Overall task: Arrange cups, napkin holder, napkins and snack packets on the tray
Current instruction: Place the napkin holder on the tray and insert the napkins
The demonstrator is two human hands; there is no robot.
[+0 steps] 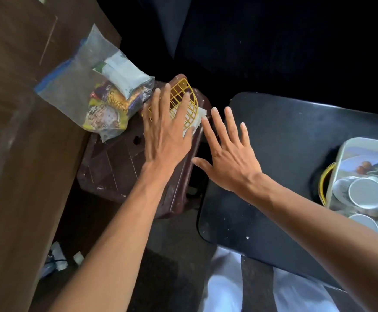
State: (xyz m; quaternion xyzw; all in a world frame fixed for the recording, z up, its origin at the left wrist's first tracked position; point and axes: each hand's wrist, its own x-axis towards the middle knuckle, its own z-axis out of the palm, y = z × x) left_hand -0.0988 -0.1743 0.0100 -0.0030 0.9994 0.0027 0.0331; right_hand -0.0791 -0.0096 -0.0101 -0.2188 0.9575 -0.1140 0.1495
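Note:
A yellow wire napkin holder (pixel 182 95) lies on a dark red plastic stool (pixel 116 165), with white napkins (pixel 198 115) under it. My left hand (pixel 165 129) is spread flat over the holder, fingers apart, gripping nothing. My right hand (pixel 228 154) hovers open just right of the stool, fingertips near the napkins' edge. A clear zip bag of snack packets (pixel 102 91) rests on the stool's far left corner. At the right edge, a pale tray (pixel 350 149) holds white cups (pixel 367 192) turned upside down.
The tray stands on a black table (pixel 284 136) to the right. A brown wooden surface (pixel 21 131) runs along the left. My light trousers (pixel 224 289) show at the bottom, over a dark floor with paper scraps (pixel 57 257).

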